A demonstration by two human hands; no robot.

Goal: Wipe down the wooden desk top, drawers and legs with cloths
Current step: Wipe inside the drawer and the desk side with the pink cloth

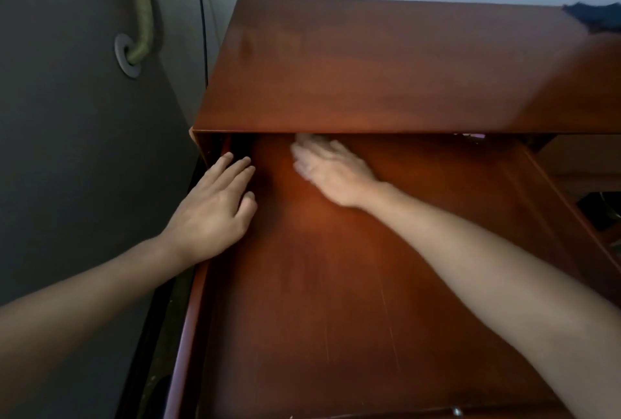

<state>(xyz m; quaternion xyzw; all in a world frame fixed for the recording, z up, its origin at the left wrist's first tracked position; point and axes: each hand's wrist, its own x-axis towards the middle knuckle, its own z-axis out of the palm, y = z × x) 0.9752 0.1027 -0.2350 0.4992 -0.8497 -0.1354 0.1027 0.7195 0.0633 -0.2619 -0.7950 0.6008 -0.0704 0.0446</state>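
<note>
drawer (336, 284) open, long axis toward viewer | right hand (331, 166) inside, blurred

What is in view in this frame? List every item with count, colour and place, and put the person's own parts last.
desk top: 1, reddish-brown wood, upper centre, against the wall
drawer: 1, reddish-brown wood, pulled out below the desk top, fills the lower centre
dark cloth: 1, dark blue, far right corner of the desk top, partly cut off
cable: 1, black, hanging down the wall left of the desk
hose: 1, pale green, entering a grey wall fitting at upper left
left hand: 1, fingers straight, resting on the drawer's left side
right hand: 1, blurred, reaching toward the drawer's back under the desk top; grip unclear
</note>
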